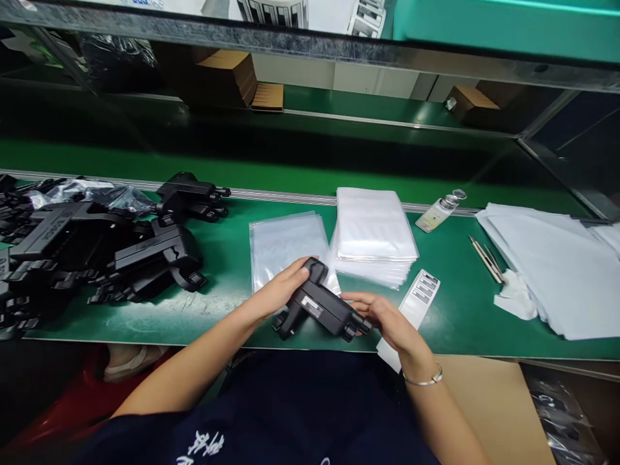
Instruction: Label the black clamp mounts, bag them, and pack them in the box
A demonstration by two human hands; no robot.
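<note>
A black plastic device [327, 309] with a small white label on its upper face is held just above the near edge of the green table. My left hand [285, 284] grips its upper left end, the thumb on top. Around the device's right end are the fingers of my right hand [380, 313]; some are hidden behind it. Beyond the device lie a few clear bags [285, 242], with a thicker stack of clear bags [375, 226] to their right. A strip of labels [421, 290] extends partly beneath my right hand.
Several black devices [150, 258] are piled at the left. To the right are a small bottle [438, 212], tweezers [487, 259], a crumpled white piece [518, 297] and white sheets [566, 271]. A metal shelf edge [310, 48] crosses above the table.
</note>
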